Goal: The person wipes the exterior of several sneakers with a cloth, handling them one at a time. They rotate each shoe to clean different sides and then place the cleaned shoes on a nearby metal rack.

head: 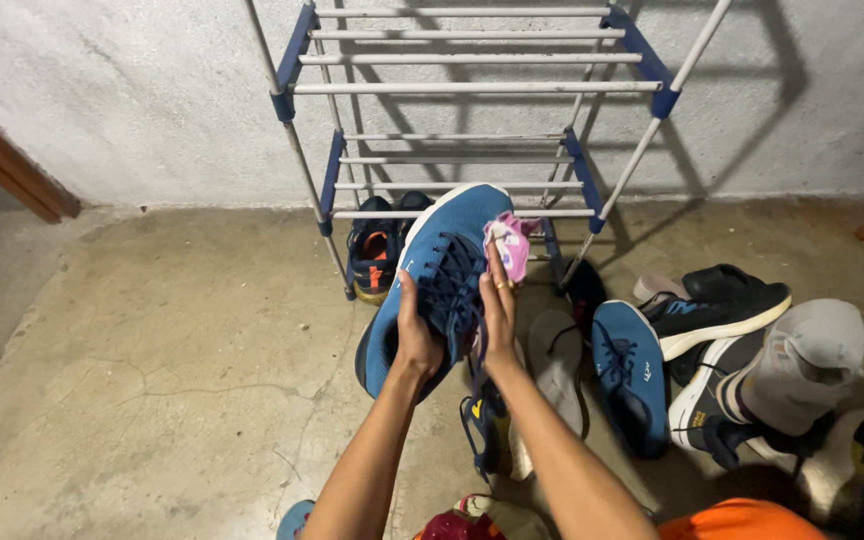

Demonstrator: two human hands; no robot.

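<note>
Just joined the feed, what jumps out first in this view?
A blue sneaker held up at centre: the left hand grips its side while the right hand presses a pink cloth against it. Behind stands a metal shoe rack with blue joints, against the wall. A heap of shoes lies on the concrete floor at right.

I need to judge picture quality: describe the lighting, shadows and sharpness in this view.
Head view: hard frontal light throws crisp rack shadows on the wall; the blue shoe in the left hand and the pink cloth in the right hand are sharp; bottom right corner dark; rack poles splay outward, suggesting wide-angle distortion.
</note>
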